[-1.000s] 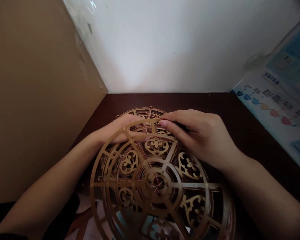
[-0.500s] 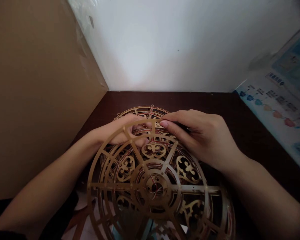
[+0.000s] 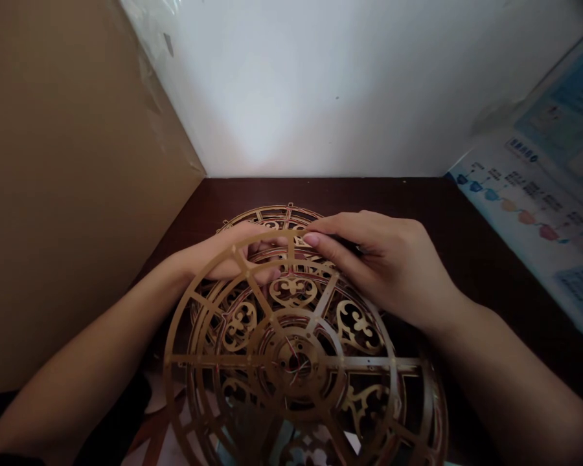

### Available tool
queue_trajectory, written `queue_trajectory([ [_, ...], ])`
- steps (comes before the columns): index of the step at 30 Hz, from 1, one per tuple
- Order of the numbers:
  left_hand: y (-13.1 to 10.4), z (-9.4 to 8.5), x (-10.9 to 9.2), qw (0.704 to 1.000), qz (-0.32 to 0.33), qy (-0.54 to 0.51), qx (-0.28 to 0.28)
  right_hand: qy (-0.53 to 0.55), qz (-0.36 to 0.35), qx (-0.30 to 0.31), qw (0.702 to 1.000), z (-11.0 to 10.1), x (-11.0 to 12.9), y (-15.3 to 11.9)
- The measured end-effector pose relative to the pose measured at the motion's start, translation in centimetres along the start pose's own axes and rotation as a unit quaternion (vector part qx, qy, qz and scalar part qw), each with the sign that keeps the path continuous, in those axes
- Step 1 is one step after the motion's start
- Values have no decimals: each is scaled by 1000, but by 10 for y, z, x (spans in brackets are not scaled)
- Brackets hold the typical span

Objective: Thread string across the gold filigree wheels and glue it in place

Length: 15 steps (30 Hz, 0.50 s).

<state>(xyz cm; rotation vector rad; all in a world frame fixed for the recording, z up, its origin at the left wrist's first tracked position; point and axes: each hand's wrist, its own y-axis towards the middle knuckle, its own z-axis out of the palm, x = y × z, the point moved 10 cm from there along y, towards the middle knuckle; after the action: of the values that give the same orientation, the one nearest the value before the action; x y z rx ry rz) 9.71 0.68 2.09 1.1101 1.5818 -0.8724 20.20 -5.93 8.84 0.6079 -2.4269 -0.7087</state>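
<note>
A round, gold-coloured lattice frame (image 3: 364,362) with spokes and concentric rings stands tilted in front of me. My right hand (image 3: 393,259) pinches its top rim between thumb and fingers. Behind that rim, my left hand (image 3: 240,254) is partly covered by the lattice. Its fingers are curled, and I cannot make out what they hold. More layered rings with scroll-shaped cutouts (image 3: 294,291) lie behind the front frame. Thin red and white wires (image 3: 297,367) show through the hub, and reddish strands run along the rings.
A dark brown tabletop (image 3: 383,194) lies beneath the frames. A tan panel (image 3: 78,194) rises at left and a white wall (image 3: 320,97) at the back. Along the right side is a printed sheet (image 3: 525,188). Pale and reddish papers (image 3: 160,427) lie below the frame at lower left.
The whole view has shifted slightly, so hands and frames appear a little further left. Both hands keep the same pose, with the right still pinching the rim.
</note>
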Motion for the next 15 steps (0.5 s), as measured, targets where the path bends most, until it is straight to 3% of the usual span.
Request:
queue_trajectory([
  [6,-4,-3,-2,1000,-4,5,-1,37,35,28,998,4,-7,0],
  [11,-4,-5,-4,1000,1,16,-7,132,138,79,978,11,-25,-5],
  [15,-2,-3,-1,1000,-12,4,-8,186,189,76,961,15,-33,-7],
])
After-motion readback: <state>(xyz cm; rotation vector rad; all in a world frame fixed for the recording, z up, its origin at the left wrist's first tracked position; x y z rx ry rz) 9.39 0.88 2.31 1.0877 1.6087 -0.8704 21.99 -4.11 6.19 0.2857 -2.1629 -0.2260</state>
